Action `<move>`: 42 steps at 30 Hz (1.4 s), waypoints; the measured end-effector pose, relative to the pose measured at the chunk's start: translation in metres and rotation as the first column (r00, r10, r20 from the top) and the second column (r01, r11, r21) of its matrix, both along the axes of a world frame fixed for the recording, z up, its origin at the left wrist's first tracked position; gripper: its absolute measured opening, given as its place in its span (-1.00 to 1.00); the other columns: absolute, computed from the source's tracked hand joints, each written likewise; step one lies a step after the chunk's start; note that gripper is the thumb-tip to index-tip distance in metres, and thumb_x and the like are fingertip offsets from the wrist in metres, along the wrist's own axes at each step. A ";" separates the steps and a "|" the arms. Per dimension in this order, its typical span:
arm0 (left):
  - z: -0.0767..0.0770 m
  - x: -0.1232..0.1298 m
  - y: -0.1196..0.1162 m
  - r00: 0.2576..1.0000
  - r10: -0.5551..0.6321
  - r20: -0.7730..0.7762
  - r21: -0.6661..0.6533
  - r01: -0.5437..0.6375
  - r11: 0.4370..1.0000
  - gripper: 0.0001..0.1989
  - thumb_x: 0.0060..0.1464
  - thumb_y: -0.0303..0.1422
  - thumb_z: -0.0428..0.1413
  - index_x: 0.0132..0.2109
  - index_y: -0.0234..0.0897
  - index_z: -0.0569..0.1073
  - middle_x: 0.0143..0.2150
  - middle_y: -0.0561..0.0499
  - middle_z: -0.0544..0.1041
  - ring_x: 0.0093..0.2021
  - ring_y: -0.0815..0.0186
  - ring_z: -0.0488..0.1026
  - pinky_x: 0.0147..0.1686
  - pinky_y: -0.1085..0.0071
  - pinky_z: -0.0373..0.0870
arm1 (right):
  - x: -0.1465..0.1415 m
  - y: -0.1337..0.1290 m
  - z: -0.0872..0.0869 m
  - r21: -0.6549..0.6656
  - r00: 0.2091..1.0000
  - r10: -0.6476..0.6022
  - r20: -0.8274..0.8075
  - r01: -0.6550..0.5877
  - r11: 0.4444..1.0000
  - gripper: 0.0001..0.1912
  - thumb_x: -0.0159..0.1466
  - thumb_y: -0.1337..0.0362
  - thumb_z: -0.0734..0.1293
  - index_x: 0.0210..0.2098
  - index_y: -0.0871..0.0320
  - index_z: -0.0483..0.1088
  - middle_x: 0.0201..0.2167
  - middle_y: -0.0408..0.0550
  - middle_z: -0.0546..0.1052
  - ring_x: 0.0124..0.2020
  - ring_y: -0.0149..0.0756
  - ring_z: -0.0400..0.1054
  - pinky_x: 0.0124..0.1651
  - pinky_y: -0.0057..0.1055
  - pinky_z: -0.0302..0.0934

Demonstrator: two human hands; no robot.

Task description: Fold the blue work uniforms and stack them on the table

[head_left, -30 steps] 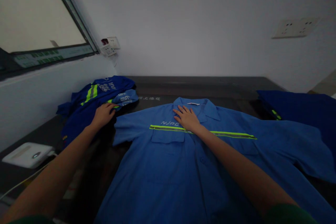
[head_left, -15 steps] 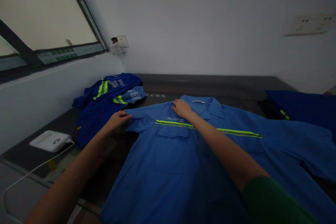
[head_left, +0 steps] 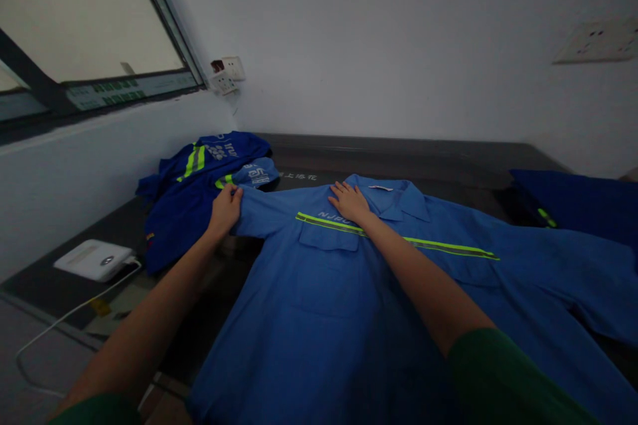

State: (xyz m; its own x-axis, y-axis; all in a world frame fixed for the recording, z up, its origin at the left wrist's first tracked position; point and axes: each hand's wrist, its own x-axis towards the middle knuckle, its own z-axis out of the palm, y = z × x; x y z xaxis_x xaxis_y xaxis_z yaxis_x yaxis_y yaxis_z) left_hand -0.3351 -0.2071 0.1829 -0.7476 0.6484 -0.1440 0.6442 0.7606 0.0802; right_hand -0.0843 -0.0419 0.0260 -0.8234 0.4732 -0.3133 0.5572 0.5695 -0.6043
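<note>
1. The dark bench [head_left: 399, 163] is running along the pale wall [head_left: 379, 66], its near edge mostly hiding beneath cloth and shadow.
2. The blue shirt [head_left: 319, 319] is lying spread across the middle of the bench, collar toward the wall; the bottom of the view is cutting off its hem, and the right forearm is covering part of its yellow-green chest stripe [head_left: 448, 248].
3. A dark blue heap of garments [head_left: 174, 219] is sitting at left, its folds making the pieces hard to count.
4. Dark blue cloth [head_left: 588, 202] is lying at right, running out of view.
5. A white device [head_left: 94, 259] is resting before the heap, its cable [head_left: 70, 315] trailing leftward.
6. The right hand [head_left: 349, 202] is lying flat below the collar, fingers slightly spread, gripping nothing.
7. The left hand [head_left: 225, 212] is pinching the shirt's sleeve end, fingers closed.
8. Chest lettering [head_left: 329, 217] is disappearing partly beneath the right hand.
</note>
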 end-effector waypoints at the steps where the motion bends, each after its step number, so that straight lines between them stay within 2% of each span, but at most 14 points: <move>1: 0.000 -0.001 0.001 1.000 -0.015 -0.001 -0.114 0.015 0.993 -0.76 0.18 -0.28 -0.11 -0.15 -0.29 0.38 -0.20 -0.12 0.52 -0.15 0.15 0.46 -0.12 0.32 0.34 | 0.000 0.001 -0.001 0.002 1.000 -0.001 -0.007 0.001 1.000 -0.44 0.42 0.08 0.01 0.32 0.19 0.07 0.36 0.04 0.06 0.37 -0.07 -0.12 0.32 0.03 -0.19; 4: 0.004 0.000 -0.004 0.999 -0.031 0.027 -0.483 0.040 0.875 -0.72 0.16 -0.31 -0.07 -0.06 -0.33 0.40 -0.15 -0.22 0.54 -0.12 0.04 0.50 -0.15 0.25 0.37 | 0.001 0.001 -0.002 0.003 1.000 -0.011 -0.013 0.011 1.000 -0.43 0.41 0.06 0.01 0.32 0.19 0.07 0.36 0.05 0.07 0.37 -0.08 -0.12 0.32 0.02 -0.19; 6: 0.009 0.006 -0.007 0.998 -0.059 -0.019 -0.612 0.035 0.790 -0.64 0.17 -0.31 -0.07 0.06 -0.33 0.36 -0.10 -0.29 0.53 -0.12 -0.04 0.50 -0.18 0.17 0.39 | 0.002 0.000 -0.001 0.012 1.000 -0.015 -0.013 0.015 1.000 -0.43 0.41 0.07 0.01 0.32 0.19 0.08 0.36 0.05 0.08 0.36 -0.09 -0.12 0.32 0.02 -0.19; 8: 0.013 0.014 -0.004 0.976 -0.183 -0.120 -0.617 0.071 0.784 -0.55 0.17 -0.34 -0.07 0.19 -0.34 0.26 -0.01 -0.35 0.48 -0.04 -0.11 0.46 -0.15 0.07 0.37 | 0.002 -0.002 0.003 0.029 1.000 -0.021 -0.015 0.022 0.999 -0.45 0.41 0.09 0.02 0.31 0.20 0.11 0.35 0.07 0.09 0.36 -0.08 -0.10 0.31 0.04 -0.17; 10: 0.012 0.024 0.005 0.929 -0.336 -0.156 -0.567 0.195 0.800 -0.51 0.16 -0.40 -0.09 0.24 -0.36 0.22 0.07 -0.35 0.42 0.06 -0.10 0.39 -0.04 0.05 0.32 | 0.001 -0.005 0.008 0.062 0.999 -0.033 -0.022 0.034 0.997 -0.48 0.41 0.13 0.03 0.28 0.20 0.15 0.35 0.10 0.09 0.36 -0.06 -0.09 0.31 0.07 -0.18; 13: -0.003 0.043 0.025 0.892 -0.450 0.043 -0.442 0.421 0.792 -0.55 0.21 -0.39 -0.15 0.20 -0.32 0.31 0.15 -0.22 0.39 0.15 0.07 0.33 0.12 0.18 0.24 | -0.003 -0.011 0.017 0.102 0.999 -0.017 -0.050 0.022 0.995 -0.52 0.39 0.30 0.02 0.25 0.20 0.20 0.35 0.09 0.09 0.36 -0.07 -0.09 0.31 0.07 -0.22; 15: -0.021 0.056 0.033 0.873 -0.445 0.201 -0.370 0.488 0.790 -0.55 0.26 -0.30 -0.18 0.23 -0.23 0.31 0.25 -0.12 0.32 0.23 0.13 0.25 0.20 0.18 0.16 | -0.006 -0.015 0.020 0.074 0.998 0.003 -0.057 0.001 0.997 -0.50 0.37 0.36 0.03 0.27 0.17 0.18 0.35 0.07 0.10 0.35 -0.08 -0.06 0.31 0.08 -0.20; 18: -0.046 0.067 0.031 0.895 -0.358 0.267 -0.395 0.441 0.806 -0.50 0.30 -0.15 -0.23 0.32 -0.08 0.16 0.39 -0.05 0.10 0.36 0.03 0.01 0.24 -0.12 -0.02 | -0.010 -0.021 0.019 0.010 0.999 -0.004 -0.054 0.005 1.000 -0.50 0.38 0.27 0.03 0.30 0.09 0.14 0.34 0.02 0.12 0.34 -0.07 -0.04 0.30 0.10 -0.19; 20: -0.053 0.067 0.022 0.918 -0.300 0.259 -0.443 0.389 0.808 -0.47 0.29 -0.08 -0.26 0.35 0.00 0.08 0.42 -0.03 -0.01 0.39 -0.03 -0.10 0.21 -0.27 -0.10 | -0.010 -0.022 0.017 -0.002 0.999 -0.017 -0.050 0.017 1.000 -0.50 0.39 0.22 0.01 0.30 0.05 0.13 0.35 -0.02 0.12 0.35 -0.08 -0.05 0.31 0.11 -0.22; 27: -0.038 0.048 -0.010 0.972 -0.166 0.167 -0.557 0.232 0.797 -0.37 0.23 0.06 -0.30 0.39 0.04 -0.06 0.44 -0.08 -0.14 0.40 -0.08 -0.17 0.20 -0.29 -0.13 | -0.011 -0.022 0.013 -0.026 0.998 -0.038 -0.054 0.037 0.999 -0.48 0.38 0.21 0.02 0.31 0.06 0.11 0.35 -0.03 0.11 0.35 -0.08 -0.08 0.32 0.11 -0.28; 33: -0.036 0.049 -0.011 0.979 -0.162 0.121 -0.574 0.202 0.794 -0.34 0.23 0.06 -0.31 0.39 -0.03 -0.05 0.43 -0.14 -0.12 0.40 -0.07 -0.14 0.20 -0.25 -0.08 | -0.008 -0.018 0.022 -0.097 0.994 -0.064 -0.093 0.055 0.994 -0.48 0.36 0.22 0.10 0.31 0.09 0.10 0.34 0.00 0.12 0.36 -0.10 -0.09 0.33 0.09 -0.25; 36: -0.036 0.047 -0.003 0.982 -0.147 0.120 -0.624 0.190 0.758 -0.32 0.23 0.04 -0.28 0.39 -0.12 -0.02 0.41 -0.23 -0.06 0.38 -0.16 -0.10 0.16 -0.33 -0.08 | 0.010 -0.009 0.033 -0.124 0.979 -0.098 -0.179 0.076 0.989 -0.47 0.36 0.21 0.15 0.30 0.10 0.10 0.33 0.01 0.15 0.36 -0.13 -0.11 0.32 0.07 -0.20; 38: -0.036 0.045 0.006 0.981 -0.168 0.101 -0.661 0.192 0.726 -0.31 0.21 0.03 -0.21 0.37 -0.22 0.08 0.39 -0.32 0.01 0.37 -0.23 -0.10 0.14 -0.37 -0.12 | 0.037 0.001 0.040 -0.096 0.961 -0.129 -0.244 0.108 0.989 -0.50 0.35 0.23 0.16 0.27 0.10 0.15 0.31 0.01 0.19 0.36 -0.16 -0.08 0.33 0.05 -0.19; 42: -0.040 0.058 0.045 0.946 -0.321 0.049 -0.601 0.284 0.747 -0.36 0.20 -0.07 -0.11 0.32 -0.31 0.20 0.37 -0.34 0.06 0.38 -0.21 -0.16 0.16 -0.39 -0.20 | 0.133 0.035 0.046 -0.026 0.948 -0.218 -0.234 0.218 0.976 -0.54 0.29 0.32 0.21 0.18 0.15 0.28 0.18 0.05 0.37 0.25 -0.19 0.13 0.28 -0.13 0.00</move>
